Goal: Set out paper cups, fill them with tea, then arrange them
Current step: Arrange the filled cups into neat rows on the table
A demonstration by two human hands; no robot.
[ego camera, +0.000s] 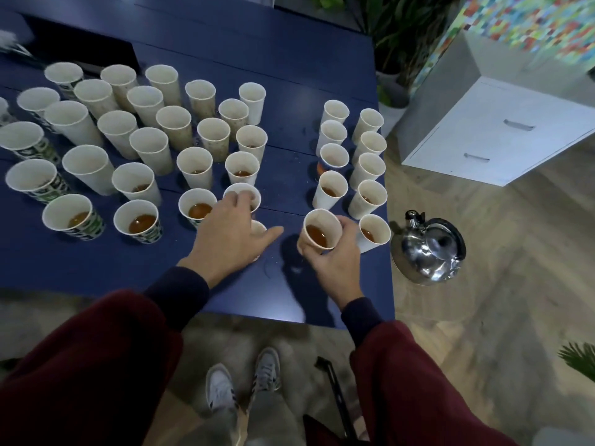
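We see a white cabinet (pixel 492 133) with two drawer handles on the wood floor (pixel 483 300) at right, a many-coloured panel (pixel 528 20) beyond it, leafy plants (pixel 396 30) past the blue table (pixel 96 262), and a black rod (pixel 335 397) lower down.

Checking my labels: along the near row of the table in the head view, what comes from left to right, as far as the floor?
First the green-printed cup, second tea cup, third tea cup, left hand, held cup in right hand, corner cup, kettle.

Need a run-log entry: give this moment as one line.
phase: arranging | right hand: grips tea cup | left hand: fingers at second cup rim | kettle: on floor
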